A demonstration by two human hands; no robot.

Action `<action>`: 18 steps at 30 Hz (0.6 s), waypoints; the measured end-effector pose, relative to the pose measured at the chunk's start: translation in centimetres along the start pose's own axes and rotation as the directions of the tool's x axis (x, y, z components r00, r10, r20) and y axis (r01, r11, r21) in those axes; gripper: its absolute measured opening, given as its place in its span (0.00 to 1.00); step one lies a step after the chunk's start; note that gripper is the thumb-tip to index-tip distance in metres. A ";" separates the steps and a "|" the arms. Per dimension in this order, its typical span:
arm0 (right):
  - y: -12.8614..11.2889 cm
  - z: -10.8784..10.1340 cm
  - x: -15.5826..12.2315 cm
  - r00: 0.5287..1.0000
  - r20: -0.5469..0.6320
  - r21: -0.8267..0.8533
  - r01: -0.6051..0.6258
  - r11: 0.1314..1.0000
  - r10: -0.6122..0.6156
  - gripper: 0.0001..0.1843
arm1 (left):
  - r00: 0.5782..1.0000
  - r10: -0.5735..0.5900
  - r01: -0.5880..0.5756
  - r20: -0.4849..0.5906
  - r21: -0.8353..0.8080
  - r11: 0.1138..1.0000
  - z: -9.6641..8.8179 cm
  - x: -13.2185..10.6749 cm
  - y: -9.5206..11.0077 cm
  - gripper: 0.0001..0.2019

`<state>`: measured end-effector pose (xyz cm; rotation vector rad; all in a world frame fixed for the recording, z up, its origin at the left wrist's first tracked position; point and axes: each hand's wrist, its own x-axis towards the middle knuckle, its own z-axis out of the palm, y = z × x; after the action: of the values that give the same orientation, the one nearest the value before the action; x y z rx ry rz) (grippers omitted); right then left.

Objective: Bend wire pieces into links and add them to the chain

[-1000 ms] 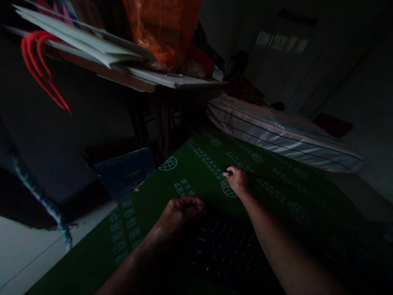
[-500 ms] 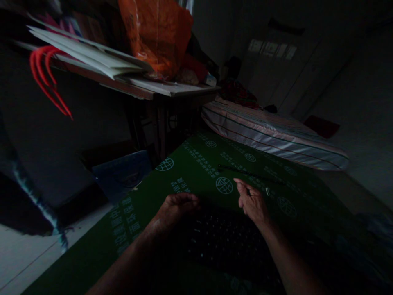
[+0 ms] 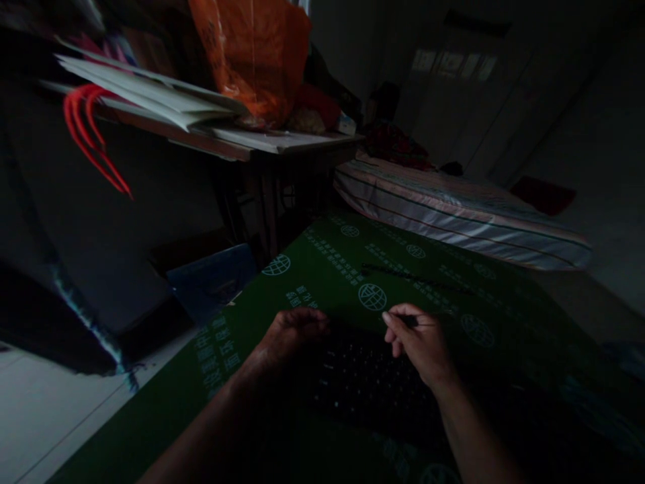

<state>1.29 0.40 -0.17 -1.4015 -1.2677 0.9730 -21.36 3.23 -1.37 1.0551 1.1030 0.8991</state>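
The room is very dim. A dark sheet with pale dots (image 3: 367,383) lies on a green mat (image 3: 322,269) printed with globe marks and text. My left hand (image 3: 292,333) rests on the sheet's far left edge with its fingers curled down onto it. My right hand (image 3: 420,339) hovers over the sheet's far right part, thumb and fingers pinched on a small thin dark piece (image 3: 410,321) that I cannot name. A long thin dark rod (image 3: 413,277) lies on the mat beyond both hands, touched by neither.
A wooden table (image 3: 282,144) at the left carries stacked papers (image 3: 146,94), an orange plastic bag (image 3: 252,54) and hanging red cords (image 3: 93,134). A striped mattress (image 3: 453,208) lies behind the mat. A blue flat thing (image 3: 211,279) sits by the table leg.
My right hand has drawn back from the long rod on the mat to above the dotted sheet, now pinching something small. The left hand has stayed put.
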 end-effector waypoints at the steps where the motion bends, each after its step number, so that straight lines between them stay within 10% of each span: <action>1: -0.1 0.2 0.1 1.000 0.008 0.008 -0.003 1.000 0.003 0.18 | 1.000 0.000 0.000 -0.004 0.005 1.000 0.0 0.0 0.0 0.13; 18: 0.4 2.5 0.1 0.986 0.159 0.000 -0.044 0.999 0.043 0.20 | 0.999 -0.042 0.042 0.020 0.024 0.999 -0.1 0.1 -0.1 0.10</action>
<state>-1.05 0.85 -1.08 -1.3763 -1.3558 1.1345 -21.38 3.35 -1.47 1.0549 1.1177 0.8419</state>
